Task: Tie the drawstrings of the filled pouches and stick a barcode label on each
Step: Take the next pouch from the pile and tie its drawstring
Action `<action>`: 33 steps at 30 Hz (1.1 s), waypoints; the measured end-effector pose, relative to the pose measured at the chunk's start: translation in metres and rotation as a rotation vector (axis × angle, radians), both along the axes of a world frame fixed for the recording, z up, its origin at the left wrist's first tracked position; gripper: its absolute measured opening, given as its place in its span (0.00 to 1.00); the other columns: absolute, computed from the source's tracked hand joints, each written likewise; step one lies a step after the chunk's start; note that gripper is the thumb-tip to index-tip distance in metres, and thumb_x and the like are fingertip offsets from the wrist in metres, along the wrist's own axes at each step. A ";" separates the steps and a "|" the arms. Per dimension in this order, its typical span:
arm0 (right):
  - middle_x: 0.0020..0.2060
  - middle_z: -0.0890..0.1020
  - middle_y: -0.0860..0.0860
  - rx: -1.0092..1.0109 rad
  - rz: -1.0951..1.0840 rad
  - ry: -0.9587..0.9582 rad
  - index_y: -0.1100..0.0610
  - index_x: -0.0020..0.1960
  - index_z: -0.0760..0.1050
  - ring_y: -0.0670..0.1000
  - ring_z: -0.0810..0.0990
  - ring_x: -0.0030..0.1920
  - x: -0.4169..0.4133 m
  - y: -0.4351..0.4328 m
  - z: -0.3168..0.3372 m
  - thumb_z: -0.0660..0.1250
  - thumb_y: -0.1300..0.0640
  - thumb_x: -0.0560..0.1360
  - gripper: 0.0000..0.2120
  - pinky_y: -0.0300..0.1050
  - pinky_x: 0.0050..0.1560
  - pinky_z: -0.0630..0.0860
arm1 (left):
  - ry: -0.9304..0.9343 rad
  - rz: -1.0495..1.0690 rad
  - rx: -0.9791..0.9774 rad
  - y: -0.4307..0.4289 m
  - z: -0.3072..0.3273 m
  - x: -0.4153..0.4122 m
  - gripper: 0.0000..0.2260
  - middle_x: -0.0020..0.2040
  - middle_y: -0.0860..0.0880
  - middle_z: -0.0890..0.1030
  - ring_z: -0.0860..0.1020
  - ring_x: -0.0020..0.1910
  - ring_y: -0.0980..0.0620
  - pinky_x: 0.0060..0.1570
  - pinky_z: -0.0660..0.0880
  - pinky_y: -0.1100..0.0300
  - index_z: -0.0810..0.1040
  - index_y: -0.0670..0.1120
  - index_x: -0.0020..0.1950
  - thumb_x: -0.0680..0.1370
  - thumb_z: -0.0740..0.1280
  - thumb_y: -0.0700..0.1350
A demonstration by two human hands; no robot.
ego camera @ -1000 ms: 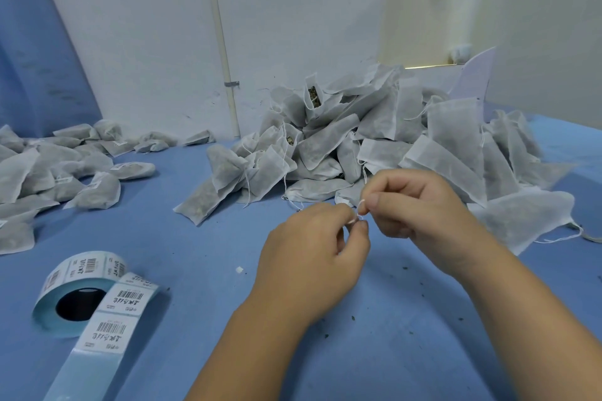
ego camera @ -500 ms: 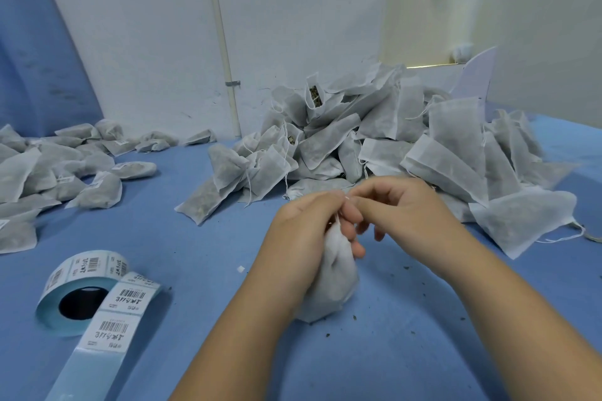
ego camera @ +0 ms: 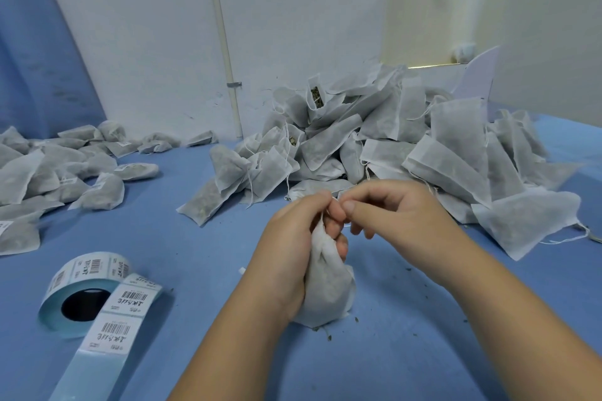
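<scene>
A filled white pouch (ego camera: 329,290) stands upright on the blue table (ego camera: 423,335), its neck bunched. My left hand (ego camera: 290,244) grips the neck of this pouch, fingers curled round it. My right hand (ego camera: 387,212) pinches the thin white drawstring at the pouch's top, thumb and forefinger pressed against my left fingertips. A roll of barcode labels (ego camera: 81,290) lies at the lower left, with a strip of labels (ego camera: 114,322) unrolled toward me.
A big heap of filled pouches with loose drawstrings (ego camera: 391,146) is piled behind my hands against the white wall. Labelled pouches (ego camera: 58,172) lie spread at the left. Bits of dried herb dot the table round the pouch.
The pouch came into sight below my left hand, which now grips its neck. Both hands shifted slightly left and the right hand closed in over the drawstring.
</scene>
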State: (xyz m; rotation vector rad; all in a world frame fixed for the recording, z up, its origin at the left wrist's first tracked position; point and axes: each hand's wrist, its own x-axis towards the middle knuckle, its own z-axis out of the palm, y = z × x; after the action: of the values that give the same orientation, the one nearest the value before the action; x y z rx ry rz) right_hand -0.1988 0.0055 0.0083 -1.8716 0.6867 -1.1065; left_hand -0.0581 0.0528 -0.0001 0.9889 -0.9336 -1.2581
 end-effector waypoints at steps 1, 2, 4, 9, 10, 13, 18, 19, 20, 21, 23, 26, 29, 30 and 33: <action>0.35 0.84 0.50 0.007 0.015 0.012 0.58 0.40 0.83 0.42 0.78 0.35 0.000 0.000 0.000 0.68 0.66 0.75 0.08 0.32 0.36 0.73 | -0.046 0.000 -0.021 0.000 0.000 0.000 0.12 0.28 0.49 0.69 0.69 0.26 0.50 0.29 0.66 0.60 0.72 0.44 0.33 0.76 0.64 0.46; 0.34 0.83 0.49 0.008 0.020 0.017 0.58 0.39 0.83 0.42 0.78 0.34 0.000 0.000 0.001 0.68 0.66 0.74 0.08 0.32 0.36 0.73 | -0.102 0.006 -0.043 0.001 0.000 0.000 0.12 0.28 0.49 0.68 0.69 0.26 0.50 0.29 0.67 0.60 0.72 0.44 0.33 0.75 0.65 0.47; 0.33 0.83 0.49 -0.001 0.030 0.022 0.58 0.37 0.83 0.41 0.77 0.34 -0.002 0.001 0.002 0.68 0.68 0.74 0.10 0.32 0.35 0.73 | -0.215 0.017 -0.074 0.002 -0.001 0.002 0.12 0.28 0.48 0.68 0.70 0.27 0.49 0.28 0.69 0.62 0.73 0.45 0.32 0.74 0.65 0.49; 0.33 0.82 0.58 -0.009 0.007 0.076 0.62 0.36 0.81 0.46 0.74 0.32 -0.002 0.000 -0.001 0.68 0.69 0.72 0.08 0.35 0.34 0.72 | -0.311 -0.009 -0.073 0.002 -0.001 0.004 0.17 0.29 0.47 0.67 0.69 0.28 0.50 0.28 0.70 0.64 0.73 0.45 0.31 0.80 0.64 0.47; 0.33 0.81 0.60 -0.015 -0.006 0.089 0.62 0.36 0.80 0.46 0.74 0.32 -0.002 -0.001 -0.002 0.69 0.69 0.71 0.06 0.36 0.35 0.72 | -0.323 -0.014 -0.071 0.002 -0.001 0.005 0.17 0.29 0.47 0.67 0.69 0.28 0.50 0.29 0.70 0.64 0.73 0.45 0.31 0.80 0.63 0.47; 0.30 0.80 0.55 -0.005 -0.009 0.099 0.61 0.35 0.78 0.45 0.75 0.31 -0.001 0.001 0.000 0.72 0.59 0.66 0.06 0.35 0.34 0.72 | -0.328 -0.028 -0.065 0.003 -0.001 0.008 0.17 0.29 0.49 0.69 0.70 0.27 0.52 0.29 0.69 0.63 0.77 0.46 0.32 0.80 0.64 0.49; 0.27 0.76 0.50 -0.003 -0.049 0.145 0.58 0.34 0.77 0.43 0.75 0.30 -0.005 -0.003 0.000 0.69 0.61 0.69 0.06 0.38 0.34 0.71 | -0.294 0.021 -0.015 0.003 0.000 0.012 0.11 0.30 0.53 0.72 0.70 0.26 0.54 0.29 0.69 0.65 0.86 0.47 0.37 0.73 0.71 0.53; 0.27 0.76 0.50 -0.007 -0.059 0.157 0.59 0.34 0.76 0.43 0.75 0.29 -0.006 -0.003 0.000 0.68 0.66 0.71 0.07 0.38 0.34 0.70 | -0.297 0.037 -0.007 0.003 -0.001 0.012 0.11 0.30 0.54 0.73 0.71 0.27 0.54 0.30 0.69 0.64 0.86 0.47 0.38 0.71 0.73 0.54; 0.26 0.76 0.50 -0.005 -0.064 0.161 0.60 0.34 0.76 0.43 0.75 0.29 -0.005 -0.003 0.000 0.67 0.67 0.71 0.07 0.38 0.34 0.70 | -0.303 0.056 -0.001 0.003 -0.001 0.012 0.11 0.31 0.55 0.75 0.71 0.27 0.54 0.31 0.69 0.63 0.87 0.48 0.39 0.70 0.74 0.55; 0.26 0.75 0.50 -0.001 -0.069 0.165 0.61 0.34 0.76 0.43 0.75 0.29 -0.005 -0.002 0.000 0.66 0.65 0.69 0.05 0.38 0.34 0.70 | -0.311 0.079 0.002 0.003 -0.002 0.012 0.12 0.32 0.56 0.77 0.72 0.28 0.54 0.33 0.70 0.62 0.87 0.48 0.39 0.68 0.74 0.57; 0.26 0.75 0.50 0.003 -0.075 0.166 0.61 0.34 0.75 0.43 0.74 0.28 -0.004 -0.001 0.001 0.64 0.60 0.65 0.05 0.36 0.33 0.70 | -0.326 0.120 0.005 0.003 -0.002 0.011 0.12 0.33 0.57 0.79 0.73 0.27 0.55 0.34 0.71 0.61 0.87 0.49 0.38 0.67 0.75 0.57; 0.25 0.74 0.48 0.005 -0.103 0.204 0.62 0.35 0.75 0.41 0.72 0.26 -0.003 0.000 0.001 0.65 0.60 0.67 0.05 0.31 0.28 0.67 | -0.328 0.134 0.012 0.004 -0.001 0.010 0.11 0.33 0.55 0.81 0.75 0.26 0.55 0.30 0.73 0.63 0.86 0.49 0.37 0.69 0.75 0.56; 0.25 0.73 0.48 0.001 -0.128 0.225 0.61 0.36 0.76 0.42 0.68 0.24 -0.001 0.000 -0.001 0.65 0.65 0.72 0.06 0.31 0.24 0.63 | -0.319 0.120 -0.003 0.005 0.000 0.008 0.12 0.33 0.53 0.80 0.76 0.27 0.54 0.29 0.73 0.65 0.85 0.50 0.35 0.74 0.72 0.55; 0.25 0.74 0.48 -0.004 -0.138 0.215 0.60 0.36 0.76 0.43 0.69 0.25 0.000 0.000 -0.002 0.65 0.65 0.73 0.07 0.32 0.25 0.65 | -0.323 0.129 -0.012 0.006 0.000 0.007 0.12 0.32 0.53 0.79 0.75 0.27 0.54 0.29 0.73 0.65 0.84 0.50 0.34 0.74 0.72 0.55; 0.28 0.77 0.47 0.022 -0.146 0.102 0.58 0.40 0.78 0.45 0.76 0.29 0.000 -0.001 0.000 0.67 0.62 0.74 0.05 0.37 0.31 0.71 | -0.345 0.170 -0.050 0.006 0.000 0.006 0.14 0.31 0.54 0.77 0.74 0.26 0.54 0.29 0.72 0.66 0.82 0.51 0.32 0.75 0.71 0.54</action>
State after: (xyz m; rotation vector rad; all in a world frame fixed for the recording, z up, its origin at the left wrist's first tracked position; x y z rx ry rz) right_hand -0.1984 0.0045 0.0079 -1.8934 0.9028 -1.0958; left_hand -0.0524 0.0583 -0.0001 1.2423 -1.1136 -0.9331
